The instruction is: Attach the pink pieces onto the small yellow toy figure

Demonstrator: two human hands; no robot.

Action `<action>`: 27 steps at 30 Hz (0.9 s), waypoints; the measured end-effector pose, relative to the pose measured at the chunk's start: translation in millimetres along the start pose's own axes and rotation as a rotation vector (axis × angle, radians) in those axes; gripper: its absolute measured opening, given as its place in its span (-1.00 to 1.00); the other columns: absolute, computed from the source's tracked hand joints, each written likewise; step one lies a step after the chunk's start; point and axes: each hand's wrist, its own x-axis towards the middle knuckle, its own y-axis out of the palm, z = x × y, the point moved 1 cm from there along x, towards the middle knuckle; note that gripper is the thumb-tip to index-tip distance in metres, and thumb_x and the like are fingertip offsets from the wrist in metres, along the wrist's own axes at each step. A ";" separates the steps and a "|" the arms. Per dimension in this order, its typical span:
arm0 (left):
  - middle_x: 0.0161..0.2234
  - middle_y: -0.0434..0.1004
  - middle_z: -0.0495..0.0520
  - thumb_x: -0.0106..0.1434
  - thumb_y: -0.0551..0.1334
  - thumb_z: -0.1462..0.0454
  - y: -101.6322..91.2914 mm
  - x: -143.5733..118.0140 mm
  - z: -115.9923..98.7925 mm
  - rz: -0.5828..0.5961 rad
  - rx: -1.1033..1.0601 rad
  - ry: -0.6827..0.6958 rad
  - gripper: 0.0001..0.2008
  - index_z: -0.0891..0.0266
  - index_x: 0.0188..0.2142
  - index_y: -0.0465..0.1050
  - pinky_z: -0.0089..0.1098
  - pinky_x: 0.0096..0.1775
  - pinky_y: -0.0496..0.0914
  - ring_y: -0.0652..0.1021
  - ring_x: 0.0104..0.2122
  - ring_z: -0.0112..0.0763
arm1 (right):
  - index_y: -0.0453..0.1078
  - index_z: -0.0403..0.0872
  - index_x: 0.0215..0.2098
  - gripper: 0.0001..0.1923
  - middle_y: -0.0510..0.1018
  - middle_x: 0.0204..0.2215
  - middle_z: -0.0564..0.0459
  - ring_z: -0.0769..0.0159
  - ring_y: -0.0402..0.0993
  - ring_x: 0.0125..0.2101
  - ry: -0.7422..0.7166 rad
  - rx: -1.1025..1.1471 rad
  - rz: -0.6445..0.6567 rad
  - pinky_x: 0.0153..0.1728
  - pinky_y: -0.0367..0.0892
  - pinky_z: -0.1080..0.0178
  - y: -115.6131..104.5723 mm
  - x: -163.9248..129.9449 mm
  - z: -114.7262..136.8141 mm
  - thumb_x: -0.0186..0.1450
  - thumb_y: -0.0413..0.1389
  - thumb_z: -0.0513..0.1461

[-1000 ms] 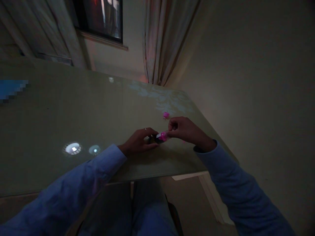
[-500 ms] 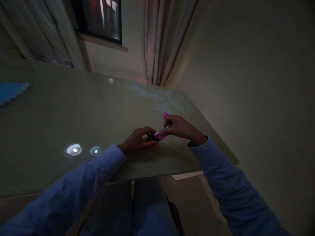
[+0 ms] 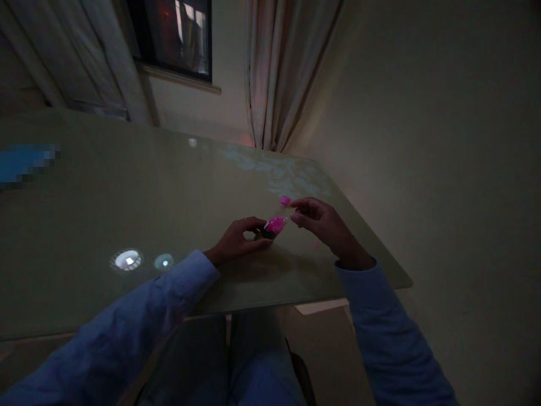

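Note:
My left hand (image 3: 237, 239) rests on the glass table (image 3: 127, 192) and holds a small dark object with a bright pink part (image 3: 275, 225) at its fingertips. My right hand (image 3: 323, 223) hovers just right of it, fingers pinched near the pink part's upper end; whether it grips anything is unclear in the dim light. A second small pink piece (image 3: 285, 200) lies on the table just beyond my right fingers. A tiny pink speck (image 3: 316, 244) lies under my right hand.
The room is dark. The table's right edge and near corner (image 3: 401, 276) are close to my right arm. Two round light reflections (image 3: 127, 260) shine on the glass to the left. A curtain (image 3: 283, 67) and window (image 3: 177, 34) stand behind the table.
My right hand has drawn back a little to the right from the pink part, which now tilts upward. My left hand has stayed in place.

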 end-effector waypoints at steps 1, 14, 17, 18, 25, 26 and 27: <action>-0.15 0.66 0.17 0.19 0.43 0.13 0.0 0.3 0.0 -0.013 -0.014 -0.009 -0.60 0.30 -0.04 0.58 -0.28 -0.14 0.53 0.63 -0.22 -0.29 | 0.48 -0.09 0.03 -0.46 0.58 -0.17 -0.06 0.27 0.50 -0.22 0.006 0.044 -0.045 -0.16 0.44 0.19 2.9 -5.5 -4.7 0.17 0.36 0.00; -0.19 0.65 0.16 0.23 0.41 0.10 1.1 -0.6 -4.7 0.003 0.016 0.047 -0.64 0.31 -0.09 0.57 -0.33 -0.17 0.52 0.62 -0.26 -0.33 | 0.39 -0.04 0.04 -0.34 0.59 -0.01 -0.13 0.09 0.55 0.01 0.008 0.371 -0.222 0.12 0.44 0.04 81.6 -29.5 -47.2 0.05 0.44 -0.04; -0.19 0.65 0.17 0.24 0.41 0.12 0.8 -0.7 -4.1 0.019 0.040 0.084 -0.64 0.33 -0.08 0.56 -0.34 -0.18 0.52 0.62 -0.27 -0.33 | 0.42 -0.05 -0.11 -0.51 0.61 -0.15 -0.06 0.14 0.58 -0.11 0.008 0.376 -0.289 0.03 0.48 0.08 86.8 -30.2 -46.1 0.07 0.41 -0.06; -0.19 0.65 0.17 0.23 0.41 0.12 0.6 -0.7 -3.8 0.021 0.039 0.093 -0.63 0.33 -0.07 0.56 -0.34 -0.18 0.52 0.63 -0.26 -0.32 | 0.42 -0.05 -0.15 -0.55 0.61 -0.18 -0.05 0.16 0.57 -0.15 0.000 0.378 -0.316 0.00 0.49 0.10 87.0 -30.5 -46.4 0.08 0.41 -0.07; -0.13 0.66 0.22 0.41 0.20 0.05 -3.8 1.1 -0.6 -0.055 0.069 0.018 -0.62 0.32 -0.10 0.59 -0.30 -0.12 0.52 0.65 -0.15 -0.26 | 0.46 -0.04 -0.26 -0.64 0.55 -0.32 0.03 0.27 0.48 -0.28 -0.093 0.463 -0.347 -0.16 0.47 0.21 87.0 -36.8 -62.0 0.10 0.40 -0.05; -0.14 0.66 0.21 0.42 0.19 0.05 -4.3 1.5 1.1 -0.072 0.084 -0.001 -0.62 0.32 -0.10 0.59 -0.31 -0.12 0.53 0.65 -0.16 -0.26 | 0.48 -0.04 -0.25 -0.64 0.54 -0.32 0.03 0.27 0.48 -0.28 -0.106 0.478 -0.323 -0.17 0.47 0.22 87.3 -39.2 -64.8 0.09 0.41 -0.05; -0.15 0.66 0.21 0.41 0.20 0.05 -4.8 1.9 3.6 -0.087 0.103 -0.020 -0.62 0.33 -0.10 0.58 -0.32 -0.14 0.53 0.65 -0.17 -0.27 | 0.50 -0.03 -0.24 -0.62 0.55 -0.31 0.02 0.26 0.48 -0.28 -0.117 0.489 -0.300 -0.17 0.47 0.22 87.3 -42.2 -67.3 0.08 0.43 -0.06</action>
